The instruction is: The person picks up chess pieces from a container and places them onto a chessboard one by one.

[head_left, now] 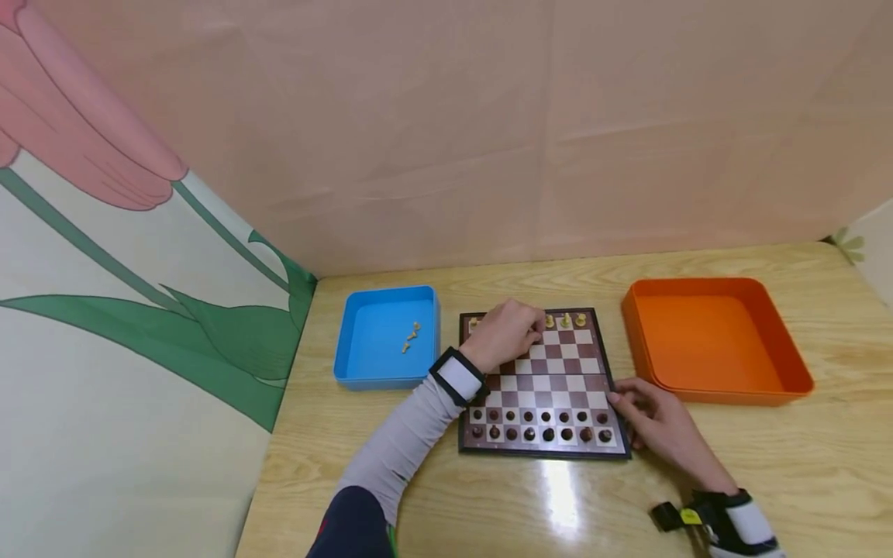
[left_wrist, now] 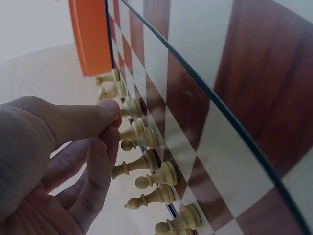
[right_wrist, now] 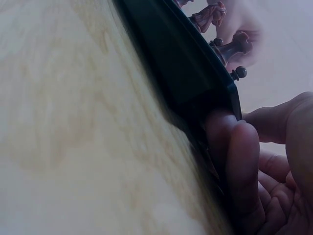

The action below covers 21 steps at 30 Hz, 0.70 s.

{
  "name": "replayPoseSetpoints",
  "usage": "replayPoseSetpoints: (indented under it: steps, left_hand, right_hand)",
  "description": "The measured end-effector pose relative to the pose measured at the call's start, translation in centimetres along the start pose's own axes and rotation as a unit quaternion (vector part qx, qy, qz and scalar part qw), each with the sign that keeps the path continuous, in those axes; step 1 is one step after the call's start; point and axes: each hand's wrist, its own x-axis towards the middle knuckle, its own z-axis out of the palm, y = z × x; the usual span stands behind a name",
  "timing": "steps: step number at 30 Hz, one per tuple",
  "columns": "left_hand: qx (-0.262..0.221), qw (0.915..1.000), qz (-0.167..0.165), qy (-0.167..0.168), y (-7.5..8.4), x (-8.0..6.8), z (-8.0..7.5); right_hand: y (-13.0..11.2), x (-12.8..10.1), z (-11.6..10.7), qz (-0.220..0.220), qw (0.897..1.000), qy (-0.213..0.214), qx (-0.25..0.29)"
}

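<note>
A small chessboard (head_left: 551,380) lies flat on a light wooden desk (head_left: 432,480), between a blue tray (head_left: 385,335) on its left and an orange tray (head_left: 715,339) on its right. The left hand (head_left: 508,332) reaches over the far left part of the board, where the pale pieces stand in their rows. In the left wrist view its thumb and forefinger pinch the top of one pale chess piece (left_wrist: 131,108), which is still upright in line with its neighbours; the other fingers (left_wrist: 95,186) curl loosely below it. More pale pieces (left_wrist: 146,166) stand close on either side along the same edge of the board, and a corner of the orange tray shows beyond them.

The right hand (head_left: 652,422) rests at the near right edge of the board. In the right wrist view its fingertips (right_wrist: 234,161) press against the dark rim of the board, fingers bent round the edge, holding it against the desk.

The dark pieces (head_left: 540,426) stand in two rows along the near side of the board, all in place. A few pale pieces (head_left: 565,320) show at the far edge to the right of the left hand. A few small pale pieces (head_left: 410,336) lie inside the blue tray, near its right wall. Both wrists carry strapped cameras, and a patterned wall with a pink flower and green leaves stands to the left of the desk.
</note>
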Motion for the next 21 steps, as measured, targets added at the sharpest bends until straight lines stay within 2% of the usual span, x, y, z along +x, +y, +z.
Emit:
replayPoseSetpoints:
  steps: [13,21]
  left_hand:
    - [-0.001,0.9999,-0.010,-0.001,-0.06,-0.26,0.03]
    - [-0.009,0.9999,-0.005,0.005,-0.26,-0.31,0.30]
  right_hand:
    - [-0.05,0.06,0.17,0.011,1.000,-0.004,0.003]
    - [0.00,0.11,0.15,0.013,1.000,-0.009,0.001]
